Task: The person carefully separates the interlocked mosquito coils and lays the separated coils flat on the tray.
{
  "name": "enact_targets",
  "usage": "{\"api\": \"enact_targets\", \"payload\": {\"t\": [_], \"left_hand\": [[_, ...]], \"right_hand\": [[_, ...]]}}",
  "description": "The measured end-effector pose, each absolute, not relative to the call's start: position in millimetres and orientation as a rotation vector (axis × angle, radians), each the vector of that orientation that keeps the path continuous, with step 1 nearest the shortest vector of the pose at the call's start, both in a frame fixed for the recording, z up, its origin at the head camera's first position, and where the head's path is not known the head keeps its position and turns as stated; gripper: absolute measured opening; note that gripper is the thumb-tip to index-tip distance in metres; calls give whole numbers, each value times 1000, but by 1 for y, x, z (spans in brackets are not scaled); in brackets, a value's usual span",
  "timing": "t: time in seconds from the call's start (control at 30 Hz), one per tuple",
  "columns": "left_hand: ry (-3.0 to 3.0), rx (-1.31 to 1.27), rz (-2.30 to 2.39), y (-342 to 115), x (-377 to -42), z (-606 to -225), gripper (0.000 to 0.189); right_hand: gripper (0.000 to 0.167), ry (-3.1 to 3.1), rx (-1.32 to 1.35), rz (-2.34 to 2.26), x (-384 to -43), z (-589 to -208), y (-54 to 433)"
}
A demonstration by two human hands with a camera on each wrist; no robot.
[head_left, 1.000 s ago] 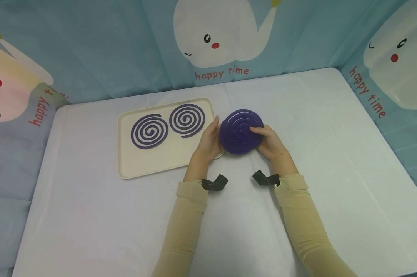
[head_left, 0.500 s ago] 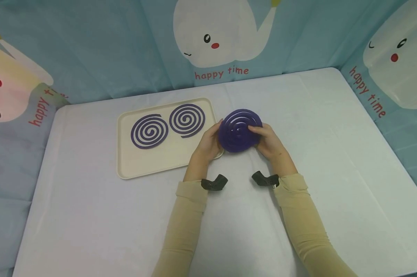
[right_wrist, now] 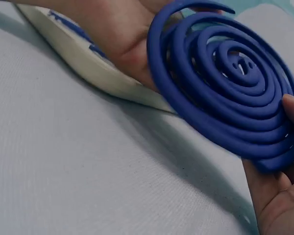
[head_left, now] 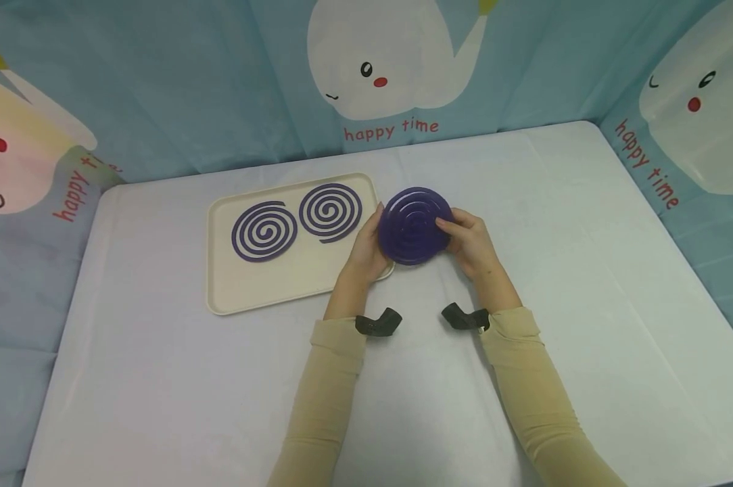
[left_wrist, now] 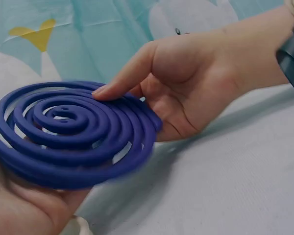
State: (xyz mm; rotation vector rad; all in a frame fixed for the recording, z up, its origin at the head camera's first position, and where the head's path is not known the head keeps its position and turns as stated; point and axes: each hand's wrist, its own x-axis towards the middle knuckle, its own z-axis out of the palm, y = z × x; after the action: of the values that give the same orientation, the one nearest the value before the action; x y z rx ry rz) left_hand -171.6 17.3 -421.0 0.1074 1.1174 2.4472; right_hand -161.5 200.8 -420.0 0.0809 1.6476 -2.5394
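A dark purple-blue mosquito coil (head_left: 412, 233) is held up just right of the tray; its turns look layered, perhaps more than one coil together. My right hand (head_left: 473, 243) pinches its right edge, thumb on top and fingers underneath, as the left wrist view shows on the coil (left_wrist: 68, 147). At the opposite edge my left hand (head_left: 364, 253) holds it from the side and below, with its fingers mostly hidden behind the coil (right_wrist: 210, 98). Two single mosquito coils, a left one (head_left: 257, 257) and a right one (head_left: 356, 210), lie flat on the cream tray (head_left: 263, 287).
White cloth covers the table (head_left: 178, 392), and the tray sits on its left half, with my left hand over its right edge. A blue curtain (head_left: 220, 81) with whale prints stands behind and at the sides. Dark wrist-worn devices (head_left: 379, 322) project inward from both wrists.
The held mosquito coil has shifted slightly left and away from me, and its tilt has changed a little. My right hand has moved left with it. The tray's coils stay put.
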Motion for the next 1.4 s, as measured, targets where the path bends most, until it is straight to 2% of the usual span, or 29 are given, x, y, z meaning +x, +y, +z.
{"api": "enact_targets", "payload": {"t": [0.1, 0.23, 0.3, 0.47, 0.73, 1.03, 1.4], "left_hand": [[1305, 80, 2400, 19, -171, -421, 43], [1549, 67, 2323, 20, -169, -420, 60], [1651, 68, 2299, 21, -169, -420, 62], [1858, 97, 2265, 21, -171, -421, 55], [2054, 80, 2185, 20, -172, -422, 60], [2211, 46, 2138, 19, -172, -424, 58], [2338, 34, 2088, 20, -173, -426, 50]], "right_hand": [[27, 1637, 109, -2549, -162, -420, 202], [23, 1626, 135, -2547, -162, -420, 203], [21, 1607, 138, -2554, -162, -420, 203], [16, 1579, 135, -2576, -162, -422, 203], [29, 1546, 116, -2589, -162, -423, 203], [31, 1749, 97, -2483, -162, -421, 202], [25, 1850, 51, -2361, -162, -423, 200]]}}
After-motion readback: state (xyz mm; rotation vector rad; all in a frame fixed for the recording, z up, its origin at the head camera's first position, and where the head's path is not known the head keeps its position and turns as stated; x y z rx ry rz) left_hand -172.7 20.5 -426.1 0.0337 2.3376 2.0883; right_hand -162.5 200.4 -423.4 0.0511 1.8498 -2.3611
